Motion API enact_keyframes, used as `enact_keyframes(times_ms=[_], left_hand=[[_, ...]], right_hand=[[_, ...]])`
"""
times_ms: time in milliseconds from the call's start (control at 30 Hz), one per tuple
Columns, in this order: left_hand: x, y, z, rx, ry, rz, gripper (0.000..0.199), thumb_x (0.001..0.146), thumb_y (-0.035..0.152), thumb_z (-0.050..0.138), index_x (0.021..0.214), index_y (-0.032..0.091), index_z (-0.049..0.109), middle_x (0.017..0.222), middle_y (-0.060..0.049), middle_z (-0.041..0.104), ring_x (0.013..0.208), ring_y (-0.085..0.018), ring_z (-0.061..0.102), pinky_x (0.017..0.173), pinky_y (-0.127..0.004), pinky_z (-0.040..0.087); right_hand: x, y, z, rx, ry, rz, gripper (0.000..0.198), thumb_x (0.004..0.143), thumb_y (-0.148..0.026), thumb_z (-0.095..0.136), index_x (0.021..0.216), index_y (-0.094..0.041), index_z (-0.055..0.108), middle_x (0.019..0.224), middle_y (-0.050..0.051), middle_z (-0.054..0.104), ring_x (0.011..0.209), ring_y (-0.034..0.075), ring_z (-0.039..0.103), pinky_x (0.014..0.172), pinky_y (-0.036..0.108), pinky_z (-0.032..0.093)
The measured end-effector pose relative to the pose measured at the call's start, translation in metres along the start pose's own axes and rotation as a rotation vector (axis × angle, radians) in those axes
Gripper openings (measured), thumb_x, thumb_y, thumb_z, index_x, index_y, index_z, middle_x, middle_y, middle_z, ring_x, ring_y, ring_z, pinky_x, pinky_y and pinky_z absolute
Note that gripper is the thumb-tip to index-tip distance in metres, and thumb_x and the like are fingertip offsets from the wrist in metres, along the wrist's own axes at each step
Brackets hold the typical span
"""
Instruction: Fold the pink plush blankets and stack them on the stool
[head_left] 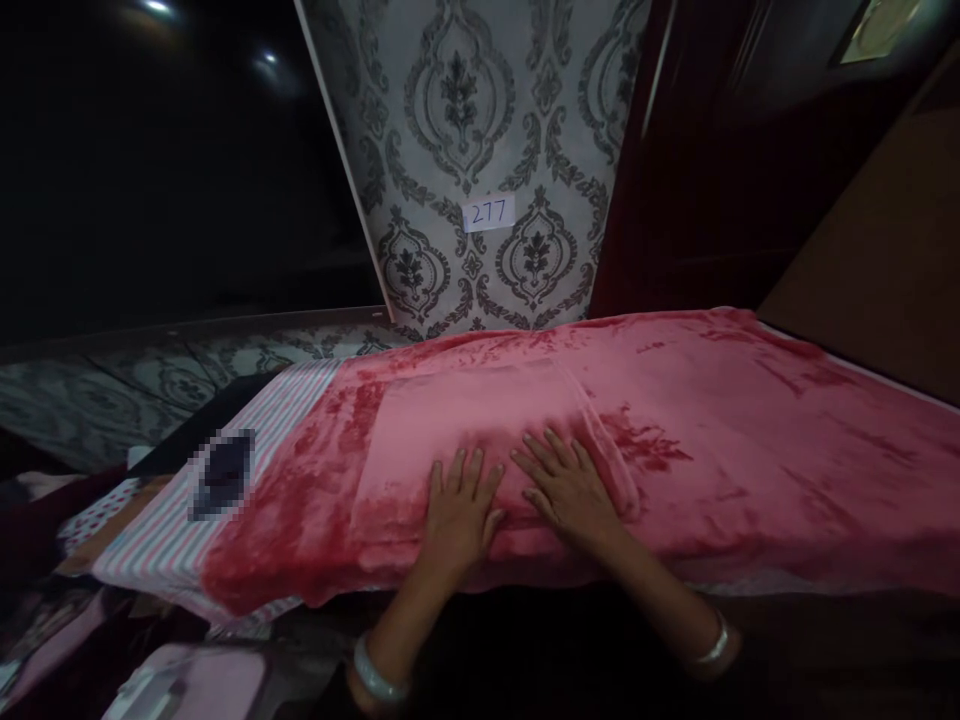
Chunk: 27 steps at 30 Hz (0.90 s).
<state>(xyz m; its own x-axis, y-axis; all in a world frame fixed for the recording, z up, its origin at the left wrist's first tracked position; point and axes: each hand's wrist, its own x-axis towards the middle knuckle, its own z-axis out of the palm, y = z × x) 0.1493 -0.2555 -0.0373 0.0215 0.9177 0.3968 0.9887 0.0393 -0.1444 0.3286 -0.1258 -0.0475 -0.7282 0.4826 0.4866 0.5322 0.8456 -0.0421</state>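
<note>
A folded pink fleece piece, squarish and layered, lies on a larger pink-red plush blanket spread over a long surface. My left hand rests palm down near the front of the folded piece, fingers stretched out and pointing away from me. Flat on its right part lies my right hand, fingers spread and angled to the left. Both hands press on the fabric and grip nothing. The cloth under the palms is hidden.
A striped cloth shows at the blanket's left end, with a blurred-out dark item on it. A large dark screen stands at the back left. The patterned wall bears a paper label reading 277. A pink stool-like object sits lower left.
</note>
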Motion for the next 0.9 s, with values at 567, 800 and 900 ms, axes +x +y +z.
enact_keyframes(times_ms=[567, 800, 900], left_hand=[[0.0, -0.016, -0.037, -0.563, 0.002, -0.024, 0.049, 0.106, 0.037, 0.031, 0.144, 0.02, 0.057, 0.148, -0.009, 0.059, 0.139, -0.024, 0.053, 0.12, -0.051, 0.039], [0.064, -0.037, -0.042, -0.713, -0.375, 0.138, 0.065, 0.104, 0.058, 0.025, 0.157, 0.024, 0.04, 0.168, -0.008, 0.029, 0.156, -0.023, 0.024, 0.128, -0.05, 0.019], [0.072, -0.043, -0.027, -0.579, -0.48, 0.292, 0.068, 0.103, 0.062, 0.026, 0.16, 0.026, 0.033, 0.168, -0.009, 0.026, 0.158, -0.026, 0.016, 0.128, -0.058, 0.006]], right_hand=[[-0.009, -0.011, -0.024, 0.135, 0.128, -0.066, 0.038, 0.102, -0.028, 0.046, 0.132, -0.021, 0.068, 0.135, 0.011, 0.067, 0.129, 0.028, 0.057, 0.114, 0.053, 0.038], [0.009, -0.031, -0.005, 0.179, -0.01, -0.199, 0.052, 0.094, -0.042, 0.066, 0.141, -0.02, 0.061, 0.155, 0.017, 0.048, 0.146, 0.034, 0.04, 0.116, 0.055, 0.038], [-0.002, -0.03, 0.006, 0.187, 0.015, -0.172, 0.051, 0.091, -0.045, 0.071, 0.136, -0.022, 0.065, 0.15, 0.015, 0.054, 0.142, 0.035, 0.044, 0.117, 0.055, 0.036]])
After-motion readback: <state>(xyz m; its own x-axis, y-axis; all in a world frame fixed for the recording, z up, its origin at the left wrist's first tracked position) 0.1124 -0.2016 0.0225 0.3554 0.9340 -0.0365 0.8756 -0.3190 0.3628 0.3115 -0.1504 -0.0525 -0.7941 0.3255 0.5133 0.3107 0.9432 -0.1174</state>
